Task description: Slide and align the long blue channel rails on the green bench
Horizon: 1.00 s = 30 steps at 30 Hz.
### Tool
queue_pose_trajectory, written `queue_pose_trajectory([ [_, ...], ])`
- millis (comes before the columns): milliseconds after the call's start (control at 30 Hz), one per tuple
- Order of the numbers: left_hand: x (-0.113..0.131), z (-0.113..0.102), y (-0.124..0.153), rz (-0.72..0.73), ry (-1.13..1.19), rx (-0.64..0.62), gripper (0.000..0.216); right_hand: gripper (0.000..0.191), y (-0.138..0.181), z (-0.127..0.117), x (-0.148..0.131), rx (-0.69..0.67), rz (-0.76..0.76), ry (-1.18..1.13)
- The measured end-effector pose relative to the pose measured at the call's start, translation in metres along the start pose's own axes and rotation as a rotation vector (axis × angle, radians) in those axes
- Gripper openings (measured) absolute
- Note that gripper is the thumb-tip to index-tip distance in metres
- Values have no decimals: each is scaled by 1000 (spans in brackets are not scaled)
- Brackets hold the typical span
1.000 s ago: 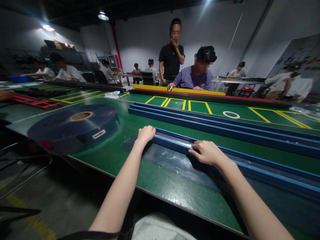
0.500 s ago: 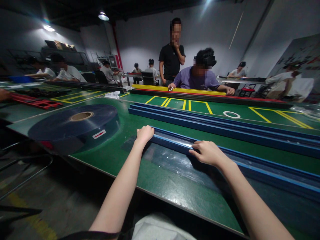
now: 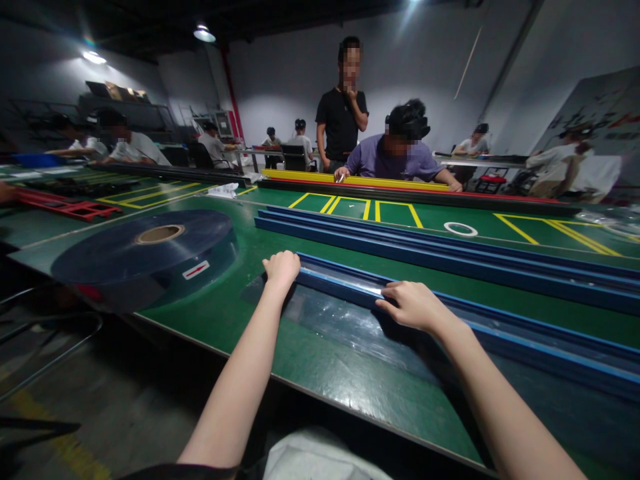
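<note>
Since the earlier frame the left hand (image 3: pixel 283 270) has slid a little leftward along the blue channel (image 3: pixel 340 287), while the right hand (image 3: pixel 417 307) has stayed nearly in place. Across the table (image 3: pixel 220 327), the co-worker in purple (image 3: pixel 370 159) has bent the head lower and put one arm out sideways.

The left hand is curled over the channel's left end; its fingertips are hidden, so I cannot tell what they pinch. The right hand lies over the channel further along, thumb and forefinger slightly apart at its near wall; whether they grip or only press cannot be told. The channel lies lengthwise before the person, its left end covered by the hand, its other end cut off by the right side of the view. The right forearm hides part of it.

Clear film (image 3: pixel 345 330) lies on the near side, its outline hard to make out against the green. The table's near edge runs slantwise below the forearms. Bare green separates the left hand from the big roll (image 3: pixel 110 255), and a narrower bare strip parts the channel from the blue rails (image 3: pixel 440 259) behind, which bound the room on the far side. Beyond them are a white ring (image 3: pixel 461 235), yellow tape lines (image 3: pixel 367 211) and a yellow bar (image 3: pixel 300 176).
</note>
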<state>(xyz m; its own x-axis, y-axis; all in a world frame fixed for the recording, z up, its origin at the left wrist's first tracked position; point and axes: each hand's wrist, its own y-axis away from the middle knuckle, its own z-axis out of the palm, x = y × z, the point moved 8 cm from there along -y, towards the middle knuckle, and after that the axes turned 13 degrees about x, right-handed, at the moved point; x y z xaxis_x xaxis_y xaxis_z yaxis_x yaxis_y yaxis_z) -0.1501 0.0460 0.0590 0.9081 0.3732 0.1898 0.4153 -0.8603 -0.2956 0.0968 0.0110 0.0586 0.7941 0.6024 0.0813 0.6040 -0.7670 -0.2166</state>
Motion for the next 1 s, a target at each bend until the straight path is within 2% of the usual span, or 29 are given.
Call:
queue_pose_trajectory([
  [200, 5, -11, 2, 29, 5, 211, 39, 37, 0, 1, 0, 3, 5, 3],
  [267, 18, -15, 4, 125, 64, 280, 38, 36, 0, 1, 0, 7, 8, 6],
  [367, 49, -16, 15, 383, 191, 320, 32, 35, -1, -1, 2, 12, 18, -4],
  [500, 91, -10, 46, 730, 286, 276, 32, 31, 2, -12, 8, 24, 73, -71],
  [600, 115, -4, 70, 882, 289, 252, 36, 28, 9, -21, 17, 67, 119, -150],
  [700, 135, -1, 88, 971, 294, 227, 42, 26, 21, -25, 25, 141, 90, -183],
  [833, 165, 1, 105, 1005, 239, 160, 44, 38, 40, -32, 45, 252, 87, -146],
  [1000, 205, 5, 128, 1010, 237, 106, 43, 46, 62, -32, 81, 180, 230, -116],
])
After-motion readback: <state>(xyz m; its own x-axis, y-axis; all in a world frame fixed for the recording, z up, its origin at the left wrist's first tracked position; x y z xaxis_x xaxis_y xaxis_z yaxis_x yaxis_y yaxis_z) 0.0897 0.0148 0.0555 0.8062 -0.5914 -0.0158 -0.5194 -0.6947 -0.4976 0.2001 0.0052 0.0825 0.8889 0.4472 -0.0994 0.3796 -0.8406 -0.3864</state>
